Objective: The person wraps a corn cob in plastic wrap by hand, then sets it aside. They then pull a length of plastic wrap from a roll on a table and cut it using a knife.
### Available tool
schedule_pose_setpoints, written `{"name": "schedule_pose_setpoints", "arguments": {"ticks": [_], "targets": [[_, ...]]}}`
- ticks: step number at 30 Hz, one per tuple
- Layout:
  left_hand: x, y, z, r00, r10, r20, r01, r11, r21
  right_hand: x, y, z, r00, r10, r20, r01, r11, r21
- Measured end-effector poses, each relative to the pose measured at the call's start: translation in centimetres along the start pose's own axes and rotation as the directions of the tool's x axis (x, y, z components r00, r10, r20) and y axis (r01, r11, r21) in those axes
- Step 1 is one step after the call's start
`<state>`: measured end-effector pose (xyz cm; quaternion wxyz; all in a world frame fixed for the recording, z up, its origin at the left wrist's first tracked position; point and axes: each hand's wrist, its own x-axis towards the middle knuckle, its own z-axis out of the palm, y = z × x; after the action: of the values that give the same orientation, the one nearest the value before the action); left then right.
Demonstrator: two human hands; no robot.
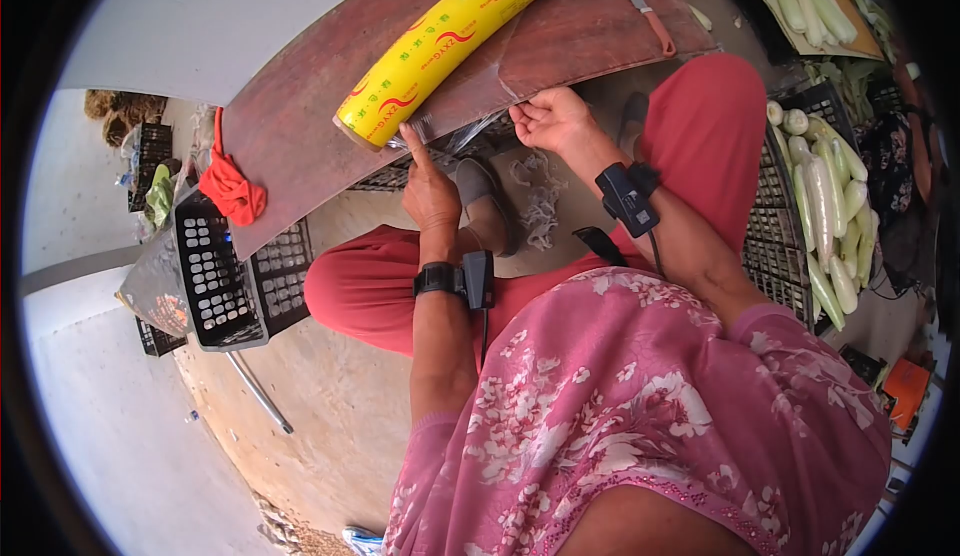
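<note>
A long yellow roll of wrap point(450, 46) with red and green print lies across the reddish-brown table point(300, 106). Just below the roll's near end is my left hand point(432, 191), its index finger stretched up against clear film point(470, 134) and its other fingers curled in. The film runs along the table's front edge between both hands. My right hand point(550, 121) pinches the film at that edge, thumb and index together, the other fingers loosely bent. A knife point(648, 18) with a reddish handle rests on the table to the right of the roll.
Black crates stand at the left point(215, 286) and right point(775, 236); the right one is beside long pale green vegetables point(835, 196). A red cloth point(232, 188) hangs at the table's left edge. More vegetables point(815, 8) lie on a board at the upper right.
</note>
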<state>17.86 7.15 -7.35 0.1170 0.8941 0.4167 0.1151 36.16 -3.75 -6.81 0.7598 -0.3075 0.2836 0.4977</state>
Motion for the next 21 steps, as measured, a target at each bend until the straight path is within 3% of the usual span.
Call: {"name": "schedule_pose_setpoints", "arguments": {"ticks": [13, 21], "targets": [[-0.01, 0.08, -0.14, 1.0, 0.004, 0.011, -0.003, 1.0, -0.01, -1.33, -1.04, 0.74, 0.995, 0.05, -0.089, -0.049, 0.999, 0.017], [0.01, -0.03, 0.15, 1.0, 0.007, -0.005, -0.007, 1.0, -0.026, -1.23, -1.19, 0.36, 0.995, 0.079, -0.054, -0.081, 0.996, -0.027]]}}
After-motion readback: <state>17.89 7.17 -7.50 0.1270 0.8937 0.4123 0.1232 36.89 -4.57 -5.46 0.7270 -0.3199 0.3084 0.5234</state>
